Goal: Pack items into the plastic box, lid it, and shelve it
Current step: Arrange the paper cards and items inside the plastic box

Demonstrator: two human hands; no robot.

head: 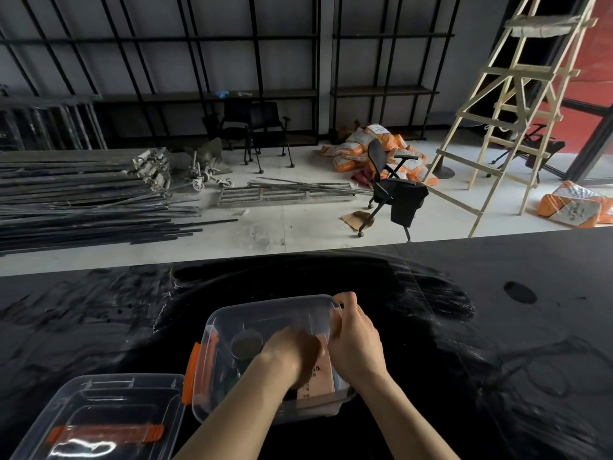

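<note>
A clear plastic box point(265, 313) with an orange latch point(192, 373) on its left end stands on the black table near me. Inside it lie a dark round tin point(247, 343) and a tan packet point(320, 376). My left hand point(292, 351) reaches down into the box, fingers curled over the tan packet. My right hand point(355, 336) grips the box's far right rim, thumb over the corner. The clear lid point(99, 416) with an orange handle lies flat on the table to the left of the box.
The glossy black table point(464, 327) has a round hole point(519, 292) at the right. Beyond its far edge: metal rods on the floor at left, black office chairs, orange sacks, a wooden ladder at right, and empty black shelving point(232, 91) along the wall.
</note>
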